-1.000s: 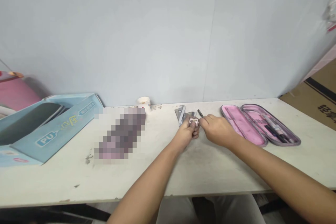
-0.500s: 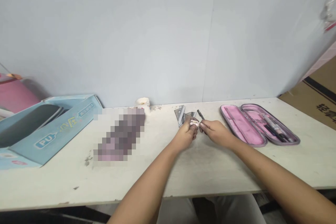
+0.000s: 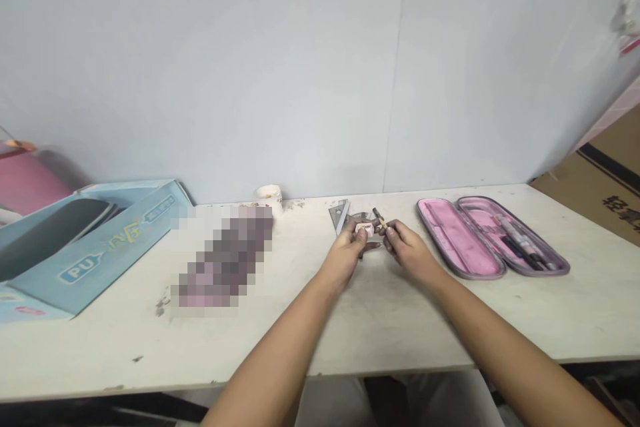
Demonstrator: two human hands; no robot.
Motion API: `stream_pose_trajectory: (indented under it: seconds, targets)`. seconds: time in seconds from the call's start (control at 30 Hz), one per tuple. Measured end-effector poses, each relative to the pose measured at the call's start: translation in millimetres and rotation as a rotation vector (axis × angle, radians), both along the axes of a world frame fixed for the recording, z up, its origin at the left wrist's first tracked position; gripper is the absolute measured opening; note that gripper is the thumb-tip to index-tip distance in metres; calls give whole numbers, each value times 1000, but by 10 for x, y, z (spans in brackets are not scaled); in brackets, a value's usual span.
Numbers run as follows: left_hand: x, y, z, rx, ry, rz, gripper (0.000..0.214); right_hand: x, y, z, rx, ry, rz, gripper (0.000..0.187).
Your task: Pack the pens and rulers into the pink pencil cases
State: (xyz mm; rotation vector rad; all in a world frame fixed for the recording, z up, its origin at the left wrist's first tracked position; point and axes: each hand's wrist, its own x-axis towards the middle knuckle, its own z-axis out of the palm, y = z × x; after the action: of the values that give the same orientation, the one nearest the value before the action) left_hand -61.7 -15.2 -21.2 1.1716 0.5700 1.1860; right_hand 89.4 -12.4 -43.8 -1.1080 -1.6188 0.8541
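Note:
My left hand (image 3: 346,250) is closed round a small white and pink object (image 3: 363,229), perhaps an eraser or sharpener. My right hand (image 3: 407,248) is pinched on a short dark pencil-like stick (image 3: 379,217) whose tip meets that object. Both hands hover just above the white table (image 3: 390,320), near its back edge. Clear set squares and a protractor (image 3: 341,213) lie on the table right behind my left hand. An open pink pencil case (image 3: 460,247) with pens in its right half lies to the right of my right hand.
A light blue cardboard box (image 3: 100,243) lies at the left. A blurred-out purple patch (image 3: 223,257) sits left of centre. A small white cup (image 3: 269,195) stands against the wall. A brown carton (image 3: 605,190) is at the far right, off the table.
My right hand has lifted the dark stick off the table and brought it to the small object in my left hand. Both hands shifted slightly left and back.

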Motion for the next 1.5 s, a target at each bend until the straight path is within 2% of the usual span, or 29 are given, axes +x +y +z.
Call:
stream_pose_trajectory:
  seconds: [0.1,0.33,0.7,0.87,1.0,1.13,1.2,1.3,1.37,1.43,1.5]
  targets:
    - [20,-23,-6,-18,-19,-15,33,3,-42,22,-10,5,-11,29]
    - [14,-49,35,-46,-24,1,33,7,-124,122,-2,-3,4,42]
    - [7,-27,5,-40,-27,-23,34,11,-96,90,24,-72,21,42]
    - [7,-34,23,-32,39,11,38,44,-64,106,54,-82,-61,39]
    - [37,-28,49,-42,166,70,37,394,5,164,125,-272,-311,28]
    - [159,-32,116,-31,290,37,36,1069,-7,164,165,-685,-723,31]
    - [246,-41,150,-14,331,14,35,1398,-59,111,142,-882,-834,33]
    - [355,-49,181,13,371,-14,33,1729,-140,17,88,-1092,-828,34]
    - [375,-42,189,35,391,-17,32,1805,-160,-8,101,-1161,-815,33]
    - [329,-28,193,56,419,-3,31,1757,-127,24,176,-1185,-797,32]
    - [200,-11,199,66,441,24,30,1583,-35,105,288,-1180,-731,32]
